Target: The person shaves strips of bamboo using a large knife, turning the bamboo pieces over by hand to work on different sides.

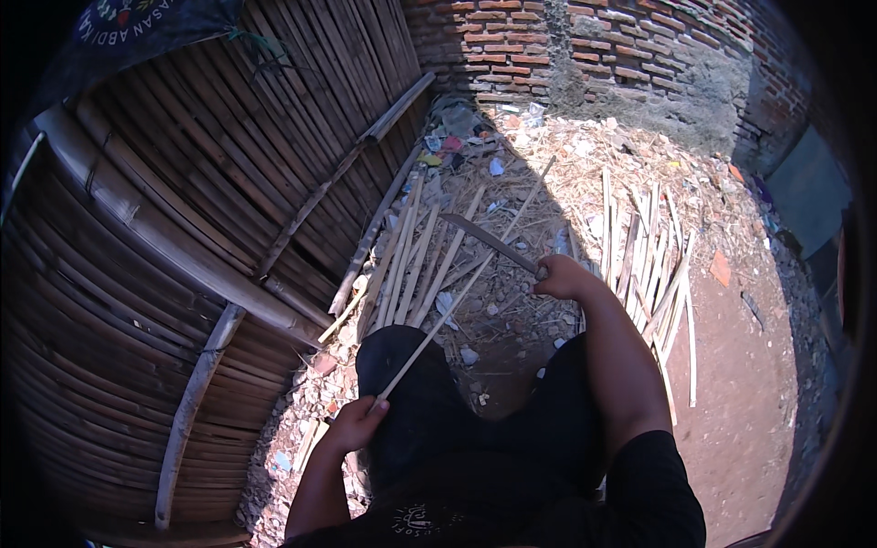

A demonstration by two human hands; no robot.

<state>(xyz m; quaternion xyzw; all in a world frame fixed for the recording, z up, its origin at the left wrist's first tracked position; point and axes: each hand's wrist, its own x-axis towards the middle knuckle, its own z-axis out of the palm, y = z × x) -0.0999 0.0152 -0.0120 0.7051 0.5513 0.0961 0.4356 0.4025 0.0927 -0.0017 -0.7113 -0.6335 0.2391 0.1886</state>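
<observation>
My left hand [357, 424] is closed around the near end of a long, thin bamboo strip [427, 339], above my left thigh. The strip slants away up and to the right, over the littered ground. In my right hand [565, 278] is the handle of a machete [494, 242]. Its long, dark blade points to the far left and crosses the strip about midway along; whether the two touch I cannot tell. My fingers wrap around most of the handle and hide it.
Split bamboo strips [402, 265] lie on the ground ahead to the left. Another pile of strips [653, 260] lies to the right. A bamboo slat wall [228, 164] stands close on the left, and a brick wall [630, 55] at the back. Shavings and rubbish cover the ground.
</observation>
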